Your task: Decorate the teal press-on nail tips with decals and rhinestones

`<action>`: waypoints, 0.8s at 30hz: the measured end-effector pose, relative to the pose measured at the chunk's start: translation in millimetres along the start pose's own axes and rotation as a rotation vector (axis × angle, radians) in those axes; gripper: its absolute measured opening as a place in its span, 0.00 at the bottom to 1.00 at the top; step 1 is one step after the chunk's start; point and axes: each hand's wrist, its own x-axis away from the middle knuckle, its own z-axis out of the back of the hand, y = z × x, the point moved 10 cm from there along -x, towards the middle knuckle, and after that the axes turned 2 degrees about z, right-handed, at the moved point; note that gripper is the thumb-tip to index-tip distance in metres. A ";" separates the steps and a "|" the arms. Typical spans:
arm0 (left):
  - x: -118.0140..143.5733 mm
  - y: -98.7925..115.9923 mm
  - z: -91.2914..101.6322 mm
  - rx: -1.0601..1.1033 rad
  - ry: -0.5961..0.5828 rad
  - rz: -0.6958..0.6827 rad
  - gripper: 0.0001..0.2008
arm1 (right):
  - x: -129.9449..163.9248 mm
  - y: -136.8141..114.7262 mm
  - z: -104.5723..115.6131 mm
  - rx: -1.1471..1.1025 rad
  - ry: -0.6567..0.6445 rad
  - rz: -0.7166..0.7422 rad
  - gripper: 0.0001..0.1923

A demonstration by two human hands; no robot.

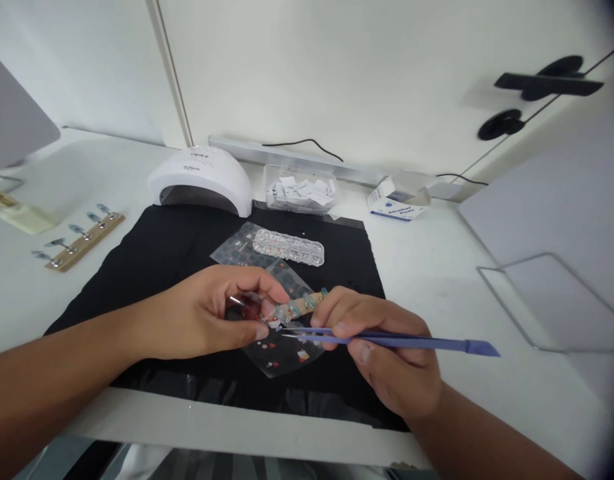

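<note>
My left hand (211,313) curls round the left end of a small wooden nail tip stand (297,307), thumb and index finger on either side. The stand bears several greenish nail tips with small decorations. Inside the same hand shows a glossy dark red object (247,307), mostly hidden by the fingers. Blue tweezers (411,341) lie in my right hand (387,347), pinched between thumb and fingers. Their fine points face left, close to the decorated tips, and the right fingers are close against the stand's right end. Clear sticker sheets (281,360) with red and white designs lie beneath both hands.
Beyond the hands, a clear compartment case (289,247) of small gems rests on the black cloth (187,267). Behind it stand a white nail lamp (201,177), a box of white pieces (299,190) and a small carton (399,197). Another nail tip stand (87,243) sits left.
</note>
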 end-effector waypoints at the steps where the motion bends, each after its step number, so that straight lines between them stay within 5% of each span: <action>1: 0.2 -0.7 -0.2 0.007 0.003 0.001 0.13 | 0.5 -0.1 0.6 0.005 0.006 0.005 0.09; 12: 0.0 -2.7 1.7 0.049 0.029 -0.033 0.15 | 1.8 -15.0 -1.4 0.117 -0.007 0.118 0.15; 24: 3.4 13.2 4.0 -0.179 0.096 -0.123 0.14 | -2.0 -25.5 -7.3 0.207 -0.012 0.127 0.17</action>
